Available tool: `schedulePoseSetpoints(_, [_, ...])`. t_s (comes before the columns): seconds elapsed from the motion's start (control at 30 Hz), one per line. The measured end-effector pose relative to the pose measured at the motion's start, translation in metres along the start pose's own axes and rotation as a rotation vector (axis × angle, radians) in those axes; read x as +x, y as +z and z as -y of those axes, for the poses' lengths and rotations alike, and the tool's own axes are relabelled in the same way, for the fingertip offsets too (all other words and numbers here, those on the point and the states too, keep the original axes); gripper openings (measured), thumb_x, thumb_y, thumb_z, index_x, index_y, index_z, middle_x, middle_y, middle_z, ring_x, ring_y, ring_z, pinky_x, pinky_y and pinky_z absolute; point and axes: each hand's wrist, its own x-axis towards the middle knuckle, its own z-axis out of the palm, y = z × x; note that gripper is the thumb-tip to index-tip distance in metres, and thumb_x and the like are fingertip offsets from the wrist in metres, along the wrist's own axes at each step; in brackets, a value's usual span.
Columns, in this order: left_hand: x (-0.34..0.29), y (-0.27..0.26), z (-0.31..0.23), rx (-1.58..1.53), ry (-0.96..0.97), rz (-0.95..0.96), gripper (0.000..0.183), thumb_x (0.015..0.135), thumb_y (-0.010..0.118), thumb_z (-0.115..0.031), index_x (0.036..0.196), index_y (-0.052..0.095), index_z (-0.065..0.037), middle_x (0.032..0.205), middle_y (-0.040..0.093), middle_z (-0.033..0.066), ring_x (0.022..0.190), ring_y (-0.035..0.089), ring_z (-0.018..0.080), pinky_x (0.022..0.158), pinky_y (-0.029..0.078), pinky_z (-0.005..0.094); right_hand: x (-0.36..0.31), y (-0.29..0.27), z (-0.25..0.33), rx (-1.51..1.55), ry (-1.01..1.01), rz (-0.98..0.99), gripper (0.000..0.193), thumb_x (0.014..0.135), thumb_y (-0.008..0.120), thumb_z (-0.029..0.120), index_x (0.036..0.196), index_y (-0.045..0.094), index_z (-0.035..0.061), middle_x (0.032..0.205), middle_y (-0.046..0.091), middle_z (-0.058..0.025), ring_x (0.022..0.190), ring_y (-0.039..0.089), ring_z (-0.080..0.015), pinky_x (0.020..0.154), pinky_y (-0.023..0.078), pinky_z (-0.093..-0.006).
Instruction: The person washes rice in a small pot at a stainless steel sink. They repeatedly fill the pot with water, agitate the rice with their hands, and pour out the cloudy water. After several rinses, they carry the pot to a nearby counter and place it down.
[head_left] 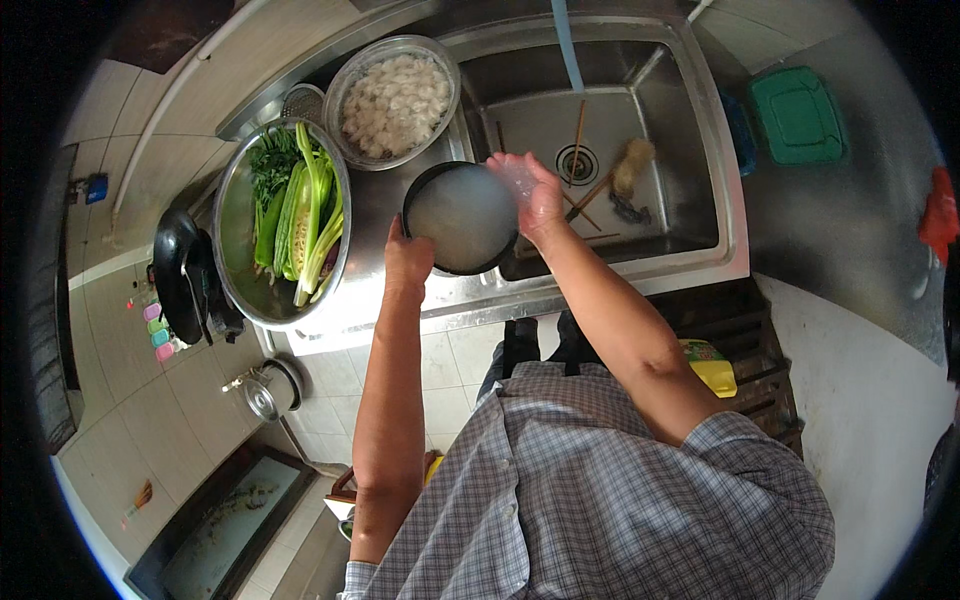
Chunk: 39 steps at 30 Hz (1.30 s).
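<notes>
A round dark-rimmed pot (462,222) with cloudy whitish water in it is at the counter's edge beside the sink. My left hand (408,258) grips its near left rim, the thumb over the edge. At the far right rim is my right hand (532,195), wet, palm turned up, fingers stretched toward the pot. Something pale and glistening shows on that palm; whether it is only water I cannot tell. What lies at the bottom of the pot is hidden by the cloudy water.
Left of the pot stands a steel basin (226,262) of green vegetables. Behind it is a bowl (452,105) of pale pieces in water. The sink (690,150) holds chopsticks (580,130) and a tan scrubber (630,168). A green plastic container (797,115) sits at the right, a black wok (176,262) far left.
</notes>
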Motion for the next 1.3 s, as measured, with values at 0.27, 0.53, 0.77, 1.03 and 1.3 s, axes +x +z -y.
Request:
schedulePoseSetpoints(0.27, [-0.003,-0.003,0.001,0.029,-0.039,0.004,0.062,0.085,0.057,0.002,0.147,0.049,0.003,0.133,0.066,0.0136,0.118,0.063,0.0233,0.105,0.047,0.0316,-0.001,0.001,-0.003,-0.010,-0.045,0.014,0.032,0.103,0.061,0.032,0.098,0.069,0.0011,0.112,0.074,-0.0190,0.112,0.068,-0.0359,0.106,0.049,-0.0488])
schedulePoseSetpoints(0.53, [-0.008,-0.027,0.029,-0.258,-0.273,0.033,0.046,0.085,0.060,-0.002,0.131,0.063,-0.004,0.115,0.070,0.0070,0.105,0.064,0.0186,0.088,0.052,0.0302,0.006,0.005,-0.020,0.145,0.026,0.095,0.030,0.100,0.060,0.030,0.088,0.066,0.0028,0.095,0.070,-0.0152,0.091,0.066,-0.0331,0.092,0.052,-0.0472])
schedulePoseSetpoints(0.77, [-0.001,-0.036,0.061,-0.341,-0.191,0.045,0.048,0.083,0.056,0.001,0.130,0.064,-0.003,0.108,0.069,0.0064,0.097,0.064,0.0201,0.085,0.053,0.0332,-0.007,0.018,-0.010,-0.008,0.120,0.078,0.029,0.101,0.059,0.031,0.087,0.065,0.0063,0.087,0.068,-0.0108,0.077,0.060,-0.0245,0.070,0.047,-0.0380])
schedulePoseSetpoints(1.03, [0.010,-0.030,0.082,0.133,0.008,-0.163,0.046,0.082,0.055,-0.006,0.125,0.069,0.000,0.113,0.076,0.0216,0.107,0.072,0.0316,0.095,0.054,0.0378,-0.037,0.081,-0.041,-1.113,0.120,0.256,0.036,0.101,0.062,0.034,0.095,0.070,0.0000,0.092,0.071,-0.0145,0.084,0.066,-0.0262,0.079,0.052,-0.0374])
schedulePoseSetpoints(1.3, [0.002,-0.019,0.080,-0.046,-0.090,-0.314,0.049,0.080,0.055,-0.014,0.125,0.073,-0.009,0.108,0.074,0.0256,0.105,0.071,0.0433,0.095,0.055,0.0470,-0.041,0.081,-0.085,-2.757,0.175,0.626,0.111,0.075,0.086,0.042,0.161,0.027,0.0034,0.160,0.033,-0.0322,0.148,0.037,-0.0460,0.120,0.038,-0.0447])
